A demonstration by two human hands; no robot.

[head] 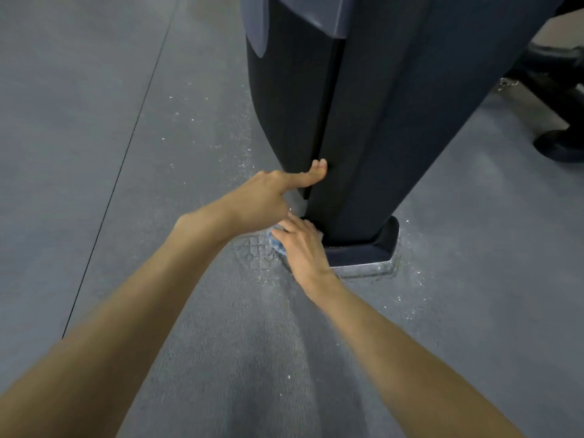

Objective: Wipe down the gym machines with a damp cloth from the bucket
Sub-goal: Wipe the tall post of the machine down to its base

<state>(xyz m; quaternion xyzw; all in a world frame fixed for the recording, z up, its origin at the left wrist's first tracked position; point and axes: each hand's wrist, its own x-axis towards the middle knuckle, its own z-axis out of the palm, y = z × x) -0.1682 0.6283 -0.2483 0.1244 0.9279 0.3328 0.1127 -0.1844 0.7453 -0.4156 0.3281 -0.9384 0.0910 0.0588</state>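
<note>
A tall dark blue machine column (379, 121) rises from a foot plate (363, 251) on the grey floor. My right hand (300, 245) presses a blue cloth (276, 243) against the base of the column, at the plate's left end; most of the cloth is hidden under the hand. My left hand (271, 194) rests against the column just above, thumb on its front edge, fingers hidden behind it. No bucket is in view.
Grey rubber floor (126, 153) with a seam line at the left and pale specks around the foot plate. Black frame parts and a foot of the machine (559, 99) stand at the right, with a small chain beside them.
</note>
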